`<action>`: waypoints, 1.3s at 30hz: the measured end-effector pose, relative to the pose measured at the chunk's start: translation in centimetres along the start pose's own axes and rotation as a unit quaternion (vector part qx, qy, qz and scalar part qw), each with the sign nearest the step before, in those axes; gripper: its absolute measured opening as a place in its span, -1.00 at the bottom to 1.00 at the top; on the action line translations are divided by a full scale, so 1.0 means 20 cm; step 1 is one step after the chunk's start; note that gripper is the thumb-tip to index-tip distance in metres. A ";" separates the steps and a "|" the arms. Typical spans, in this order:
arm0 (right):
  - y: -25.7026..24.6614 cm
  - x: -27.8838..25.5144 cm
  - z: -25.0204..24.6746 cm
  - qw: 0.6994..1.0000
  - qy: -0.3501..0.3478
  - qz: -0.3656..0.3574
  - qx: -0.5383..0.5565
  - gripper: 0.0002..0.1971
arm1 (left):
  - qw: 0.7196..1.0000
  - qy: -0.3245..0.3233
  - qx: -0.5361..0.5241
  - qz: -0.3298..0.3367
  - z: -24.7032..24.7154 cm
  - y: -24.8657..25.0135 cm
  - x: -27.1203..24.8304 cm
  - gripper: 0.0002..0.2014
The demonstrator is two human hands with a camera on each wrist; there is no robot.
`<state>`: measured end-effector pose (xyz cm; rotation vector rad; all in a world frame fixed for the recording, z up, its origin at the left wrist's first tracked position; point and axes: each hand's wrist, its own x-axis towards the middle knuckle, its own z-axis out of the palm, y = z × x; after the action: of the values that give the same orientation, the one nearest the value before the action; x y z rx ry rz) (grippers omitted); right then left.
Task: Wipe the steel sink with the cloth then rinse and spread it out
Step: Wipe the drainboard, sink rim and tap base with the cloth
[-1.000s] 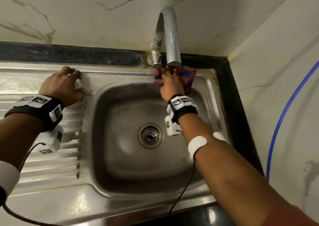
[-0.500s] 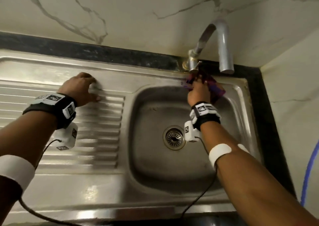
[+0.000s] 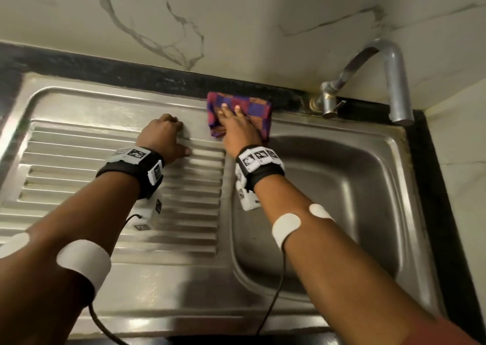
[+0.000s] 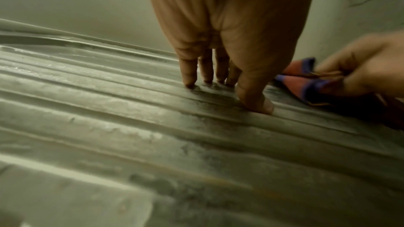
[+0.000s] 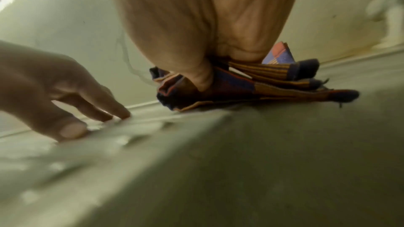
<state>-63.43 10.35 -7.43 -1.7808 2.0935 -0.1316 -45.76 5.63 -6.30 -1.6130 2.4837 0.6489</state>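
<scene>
Left hand (image 3: 160, 136) and right hand (image 3: 238, 131) are bare; black wrist straps (image 3: 123, 169) carry white blocks with black square markers; white patches (image 3: 286, 226) and thin black cables (image 3: 283, 263) on forearms

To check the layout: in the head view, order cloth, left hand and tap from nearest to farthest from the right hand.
1. Cloth, held under the right hand.
2. Left hand, just to its left.
3. Tap, farther off, to the right.
</scene>
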 end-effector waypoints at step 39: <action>0.15 -0.23 -0.10 0.984 -0.065 0.165 -0.003 -0.39 | 0.999 0.015 -0.033 0.003 0.02 -0.02 0.00 -0.33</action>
<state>-66.37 15.00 -5.54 -1.3794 2.2571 0.0802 -45.40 5.52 -6.76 -1.6502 2.5156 0.7191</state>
